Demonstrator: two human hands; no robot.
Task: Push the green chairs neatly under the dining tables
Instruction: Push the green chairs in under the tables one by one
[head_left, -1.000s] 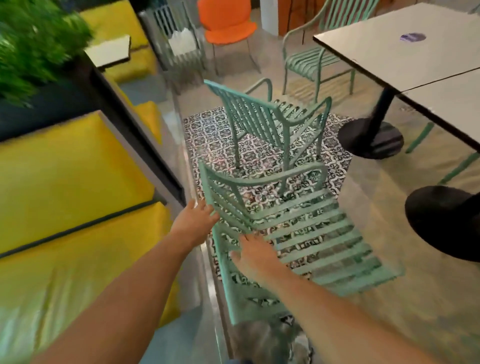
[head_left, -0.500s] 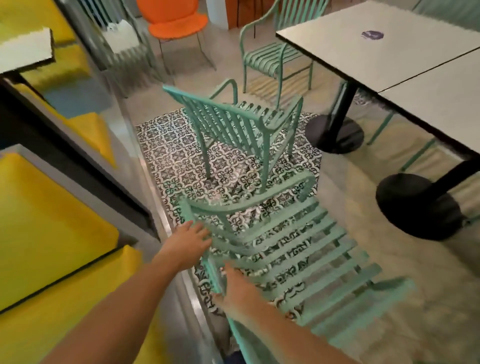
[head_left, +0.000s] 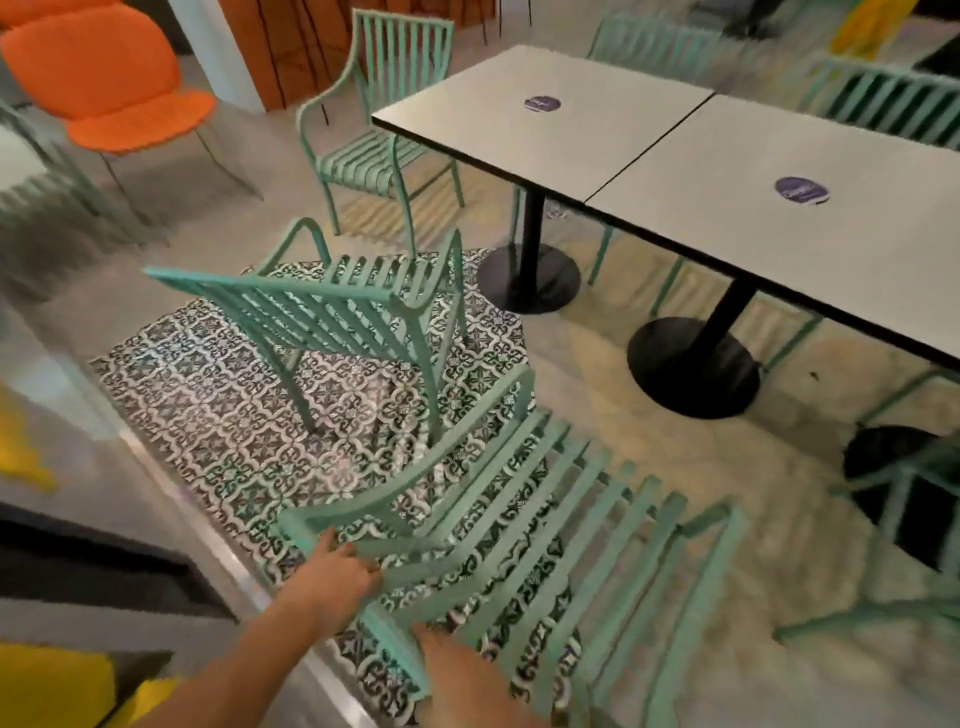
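Currently our left hand (head_left: 340, 574) and right hand (head_left: 460, 670) both grip the backrest of the nearest green chair (head_left: 524, 525), which sits out from the dining tables (head_left: 727, 171), just beside another green chair (head_left: 332, 312).

Round purple stickers (head_left: 801, 190) on the tables (head_left: 597, 150) are illegible.

**Both bare arms stretched forward and down**

Your left hand (head_left: 336, 570) sits at the end of a bare forearm entering from the lower left, knuckles up, fingers curled over something. Your right hand (head_left: 457, 662) lies lower, near the bottom edge (its fingers are too blurred to judge), back facing up.
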